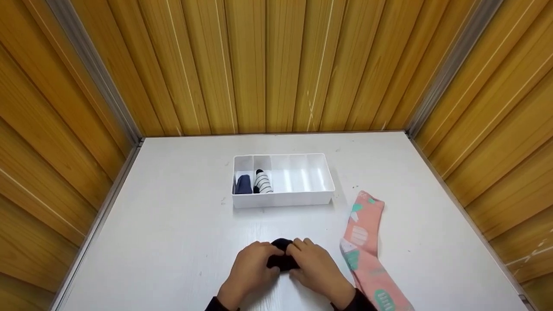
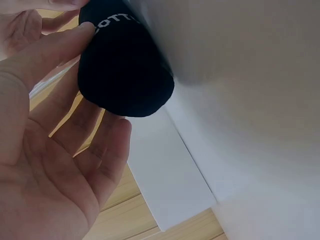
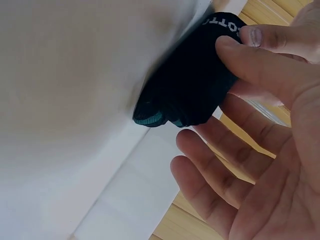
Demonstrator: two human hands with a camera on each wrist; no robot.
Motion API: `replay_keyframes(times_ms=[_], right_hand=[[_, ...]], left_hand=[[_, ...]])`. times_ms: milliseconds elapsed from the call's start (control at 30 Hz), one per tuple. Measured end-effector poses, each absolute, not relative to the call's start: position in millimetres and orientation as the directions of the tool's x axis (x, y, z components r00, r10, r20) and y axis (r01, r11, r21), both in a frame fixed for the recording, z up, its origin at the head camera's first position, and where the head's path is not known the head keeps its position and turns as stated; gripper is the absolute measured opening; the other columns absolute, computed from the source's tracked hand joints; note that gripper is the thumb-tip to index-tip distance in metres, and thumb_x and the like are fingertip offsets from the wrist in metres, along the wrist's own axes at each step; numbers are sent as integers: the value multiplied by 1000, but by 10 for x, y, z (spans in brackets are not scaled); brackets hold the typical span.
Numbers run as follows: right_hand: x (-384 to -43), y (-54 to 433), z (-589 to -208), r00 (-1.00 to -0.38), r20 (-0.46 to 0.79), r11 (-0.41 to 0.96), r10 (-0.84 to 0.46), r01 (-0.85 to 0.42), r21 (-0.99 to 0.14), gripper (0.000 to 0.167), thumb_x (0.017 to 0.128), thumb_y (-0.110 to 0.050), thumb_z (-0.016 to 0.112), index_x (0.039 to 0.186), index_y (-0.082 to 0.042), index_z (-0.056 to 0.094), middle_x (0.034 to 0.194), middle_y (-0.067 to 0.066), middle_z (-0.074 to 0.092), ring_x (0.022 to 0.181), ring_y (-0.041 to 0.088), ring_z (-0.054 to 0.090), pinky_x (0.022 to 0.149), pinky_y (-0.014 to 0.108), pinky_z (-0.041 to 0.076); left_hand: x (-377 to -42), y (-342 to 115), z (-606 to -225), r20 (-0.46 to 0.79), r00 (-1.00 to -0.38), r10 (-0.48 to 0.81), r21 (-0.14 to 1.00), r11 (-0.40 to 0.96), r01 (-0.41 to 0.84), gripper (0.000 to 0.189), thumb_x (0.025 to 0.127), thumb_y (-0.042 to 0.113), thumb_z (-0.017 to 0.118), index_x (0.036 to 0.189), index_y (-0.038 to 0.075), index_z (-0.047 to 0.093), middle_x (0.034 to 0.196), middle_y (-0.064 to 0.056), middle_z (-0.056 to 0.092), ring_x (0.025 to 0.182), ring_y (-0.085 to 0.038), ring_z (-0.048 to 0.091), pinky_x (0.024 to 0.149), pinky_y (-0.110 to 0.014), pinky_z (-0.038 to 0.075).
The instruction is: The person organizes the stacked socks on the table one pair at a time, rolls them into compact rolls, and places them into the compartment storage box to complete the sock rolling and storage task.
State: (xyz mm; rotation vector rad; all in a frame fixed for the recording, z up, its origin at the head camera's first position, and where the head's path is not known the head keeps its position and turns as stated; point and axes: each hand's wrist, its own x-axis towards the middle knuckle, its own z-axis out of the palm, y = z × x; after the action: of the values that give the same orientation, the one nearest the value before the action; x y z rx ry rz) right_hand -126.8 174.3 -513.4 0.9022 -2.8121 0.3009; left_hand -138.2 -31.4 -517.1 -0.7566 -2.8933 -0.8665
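Observation:
A folded black sock [image 1: 283, 261] with white lettering lies at the front middle of the white table, between both hands. My left hand [image 1: 255, 266] grips its left side; in the left wrist view the thumb presses on the black sock [image 2: 127, 80] near the letters, the fingers behind it. From the other side my right hand [image 1: 316, 267] pinches it, thumb on the dark cloth [image 3: 192, 75] and fingers beyond. A teal strip shows at that end of the fold. The two hands' fingertips nearly meet over the bundle.
Behind the hands stands a white divided box [image 1: 283, 199]. Its two left compartments hold a navy sock [image 1: 244, 184] and a striped white sock [image 1: 263, 182]. To the right lies a long pink sock [image 1: 367, 246] with green and white patches. Wood-patterned walls [image 1: 276, 65] enclose the table.

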Motion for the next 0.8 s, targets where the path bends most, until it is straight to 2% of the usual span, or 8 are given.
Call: replay_keyframes(times_ms=[167,433,700,800], right_hand=[[-1263,1728,-5139,-806,228,800,-546,-583,-144,39,72,-17,89,99,-17,62,95,-6,62,84,12,55,67,28,49],[-1274,1711,-5130,-818,222,801,-531,-570,-182,35,73,-13,88,98,-17,64,96,-6,65,84,10,56,69,28,50],[-1275,1724,-5154,-824,207,794,-527,-564,-227,33,73,-10,87,99,-15,66,97,-5,68,87,11,59,74,30,53],[-1272,1726,-5157,-825,199,788,-529,-565,-246,33,74,-9,86,100,-15,67,98,-5,68,88,11,60,76,31,54]], left_hand=[[-1377,-307,-5163,121,-889,441,531,728,433,33,75,16,86,107,21,80,102,7,77,100,-16,70,86,-41,56],[-1368,-298,-5147,95,-894,438,534,735,417,33,76,16,86,108,20,79,103,6,77,102,-17,70,89,-42,56],[-1360,-278,-5163,97,-878,468,477,753,454,38,72,12,87,109,19,79,101,6,74,98,-14,69,87,-38,56],[-1348,-264,-5174,103,-874,474,445,765,467,40,71,16,89,109,19,78,102,6,74,98,-15,68,86,-37,56]])
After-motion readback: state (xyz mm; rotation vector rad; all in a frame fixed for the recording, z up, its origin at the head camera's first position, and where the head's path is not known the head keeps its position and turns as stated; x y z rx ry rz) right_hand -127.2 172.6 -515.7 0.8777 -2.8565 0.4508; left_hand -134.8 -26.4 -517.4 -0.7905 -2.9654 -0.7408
